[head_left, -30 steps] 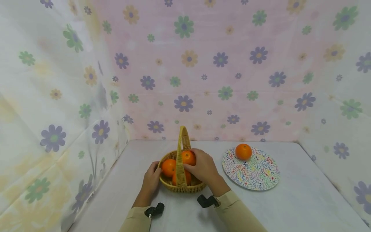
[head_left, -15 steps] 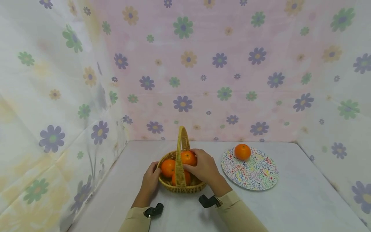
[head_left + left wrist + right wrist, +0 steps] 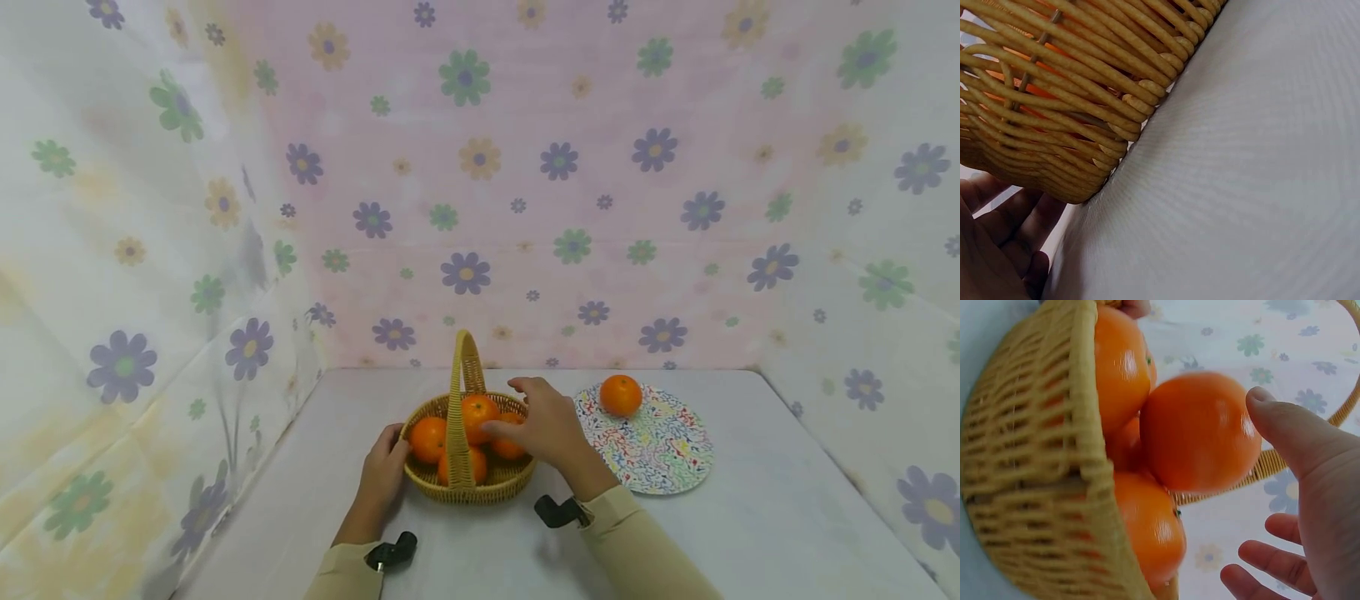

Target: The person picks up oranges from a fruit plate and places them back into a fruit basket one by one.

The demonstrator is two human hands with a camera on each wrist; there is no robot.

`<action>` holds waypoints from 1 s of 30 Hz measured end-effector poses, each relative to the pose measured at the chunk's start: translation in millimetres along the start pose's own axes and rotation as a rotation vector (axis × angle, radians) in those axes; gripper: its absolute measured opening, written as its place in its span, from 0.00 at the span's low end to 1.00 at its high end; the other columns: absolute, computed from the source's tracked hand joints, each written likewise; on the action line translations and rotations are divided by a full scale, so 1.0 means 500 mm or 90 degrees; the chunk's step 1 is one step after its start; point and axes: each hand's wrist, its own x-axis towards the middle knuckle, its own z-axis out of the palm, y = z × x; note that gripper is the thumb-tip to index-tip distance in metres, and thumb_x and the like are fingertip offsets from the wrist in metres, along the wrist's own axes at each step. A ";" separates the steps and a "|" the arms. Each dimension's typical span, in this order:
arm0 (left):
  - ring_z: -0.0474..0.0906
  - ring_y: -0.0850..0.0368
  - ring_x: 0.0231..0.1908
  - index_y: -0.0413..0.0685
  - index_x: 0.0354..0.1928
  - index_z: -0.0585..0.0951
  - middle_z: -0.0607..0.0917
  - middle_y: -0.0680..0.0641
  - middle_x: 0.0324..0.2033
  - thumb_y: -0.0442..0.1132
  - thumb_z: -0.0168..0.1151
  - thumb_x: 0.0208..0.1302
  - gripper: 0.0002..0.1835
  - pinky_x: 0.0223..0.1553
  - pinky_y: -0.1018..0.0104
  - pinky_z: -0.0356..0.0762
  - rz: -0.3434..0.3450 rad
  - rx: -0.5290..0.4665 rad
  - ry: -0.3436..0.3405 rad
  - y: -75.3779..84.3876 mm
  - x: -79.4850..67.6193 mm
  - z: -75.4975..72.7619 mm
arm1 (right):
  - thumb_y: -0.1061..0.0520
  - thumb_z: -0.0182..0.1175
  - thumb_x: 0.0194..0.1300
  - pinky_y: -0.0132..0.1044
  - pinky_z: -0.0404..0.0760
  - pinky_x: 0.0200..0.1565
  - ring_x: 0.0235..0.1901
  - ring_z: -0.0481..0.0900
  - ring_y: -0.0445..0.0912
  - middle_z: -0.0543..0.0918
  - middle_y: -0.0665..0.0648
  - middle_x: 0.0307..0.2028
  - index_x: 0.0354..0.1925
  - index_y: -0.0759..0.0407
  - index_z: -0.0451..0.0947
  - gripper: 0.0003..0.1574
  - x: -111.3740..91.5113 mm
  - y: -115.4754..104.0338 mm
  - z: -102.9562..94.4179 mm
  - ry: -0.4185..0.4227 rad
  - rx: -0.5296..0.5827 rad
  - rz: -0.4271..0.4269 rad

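A woven wicker basket with a tall arched handle stands on the table, with several oranges inside. One orange rests on top of the others, beside the handle; it fills the middle of the right wrist view. My right hand is over the basket's right rim, fingers spread and holding nothing. Its thumb is close to the top orange; whether they touch, I cannot tell. At the basket's left side, my left hand grips the rim, and its fingers bend against the wicker wall.
Right of the basket lies a round plate with a multicoloured speckled pattern, bearing a single orange near its far edge. The white table ends at flower-patterned cloth walls behind and at both sides.
My right hand has let go of the top orange and drawn back to the right, its fingers opening. Another orange at the basket's right now shows. The left hand stays at the rim.
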 end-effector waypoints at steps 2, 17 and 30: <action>0.71 0.43 0.69 0.50 0.65 0.75 0.78 0.43 0.67 0.47 0.47 0.73 0.23 0.72 0.38 0.65 0.003 -0.002 0.002 -0.002 0.000 -0.001 | 0.19 0.68 0.50 0.50 0.84 0.54 0.54 0.82 0.51 0.80 0.51 0.64 0.69 0.49 0.74 0.58 0.002 0.006 -0.006 0.003 -0.012 -0.003; 0.72 0.43 0.68 0.49 0.64 0.75 0.79 0.43 0.66 0.47 0.47 0.73 0.23 0.72 0.39 0.65 0.001 -0.015 0.000 -0.002 -0.001 -0.002 | 0.36 0.70 0.61 0.61 0.76 0.65 0.65 0.75 0.60 0.75 0.64 0.67 0.63 0.56 0.76 0.40 0.026 0.098 -0.055 0.026 -0.028 0.141; 0.74 0.44 0.67 0.50 0.63 0.77 0.80 0.44 0.65 0.47 0.48 0.72 0.22 0.71 0.39 0.67 0.006 -0.023 0.008 -0.003 -0.001 0.001 | 0.39 0.69 0.62 0.64 0.77 0.59 0.63 0.71 0.68 0.71 0.70 0.67 0.63 0.60 0.76 0.40 0.049 0.182 -0.090 0.037 -0.111 0.139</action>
